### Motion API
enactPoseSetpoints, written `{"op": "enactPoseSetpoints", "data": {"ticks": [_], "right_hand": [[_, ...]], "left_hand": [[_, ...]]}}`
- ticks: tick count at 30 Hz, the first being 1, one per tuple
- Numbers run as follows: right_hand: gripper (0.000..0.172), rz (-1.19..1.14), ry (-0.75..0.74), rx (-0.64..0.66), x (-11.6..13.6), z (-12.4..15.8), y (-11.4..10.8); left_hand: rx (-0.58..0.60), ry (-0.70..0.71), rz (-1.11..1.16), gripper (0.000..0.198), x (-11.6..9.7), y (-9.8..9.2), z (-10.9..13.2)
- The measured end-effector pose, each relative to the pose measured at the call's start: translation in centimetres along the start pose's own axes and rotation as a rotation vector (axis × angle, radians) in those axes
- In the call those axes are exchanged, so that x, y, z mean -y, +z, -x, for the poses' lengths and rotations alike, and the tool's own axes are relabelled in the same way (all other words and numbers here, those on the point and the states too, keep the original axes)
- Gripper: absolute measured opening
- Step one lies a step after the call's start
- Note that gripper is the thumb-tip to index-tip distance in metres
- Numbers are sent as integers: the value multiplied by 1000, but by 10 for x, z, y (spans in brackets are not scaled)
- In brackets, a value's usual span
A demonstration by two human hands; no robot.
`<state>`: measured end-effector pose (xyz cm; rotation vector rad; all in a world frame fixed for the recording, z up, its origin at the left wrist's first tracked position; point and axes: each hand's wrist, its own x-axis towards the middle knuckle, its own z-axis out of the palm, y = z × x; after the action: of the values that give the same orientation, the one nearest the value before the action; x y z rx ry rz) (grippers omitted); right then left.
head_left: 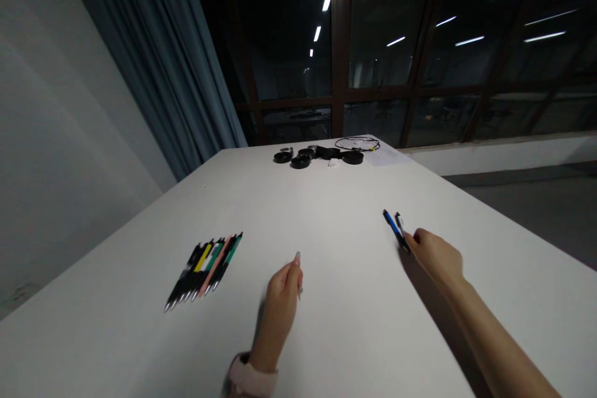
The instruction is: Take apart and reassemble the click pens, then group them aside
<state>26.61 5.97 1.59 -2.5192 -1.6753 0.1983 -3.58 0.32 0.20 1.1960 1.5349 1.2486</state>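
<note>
My left hand (283,286) is closed above the middle of the white table (345,317), thumb pressed along the fingers. A small greyish tip shows beneath it, but I cannot make out what it holds. Further right, my right hand (436,255) pinches a white pen (400,222) with a dark end, and its fingertips hide the lower part. Close beside that pen, a blue and black pen (392,226) lies slanted on the table. To the left of my left hand, several pens (205,267) in black, yellow, white, green and pink lie side by side in a slanted row.
At the table's far end are several round black objects (301,161), a small white item (333,163), a coiled black cable (358,143) and a sheet of paper (387,157). A blue curtain (163,56) and dark windows stand behind. The table's right edge drops to a grey floor.
</note>
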Motion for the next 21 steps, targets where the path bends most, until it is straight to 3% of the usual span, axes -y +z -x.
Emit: {"op": "enactPoseSetpoints", "data": {"ticks": [11, 21], "right_hand": [[30, -11, -29, -38, -6, -3, 11], [31, -34, -55, -113, -8, -11, 19]], "left_hand": [[8, -5, -27, 55, -2, -1, 1], [7, 24, -28, 56, -3, -2, 1]]}}
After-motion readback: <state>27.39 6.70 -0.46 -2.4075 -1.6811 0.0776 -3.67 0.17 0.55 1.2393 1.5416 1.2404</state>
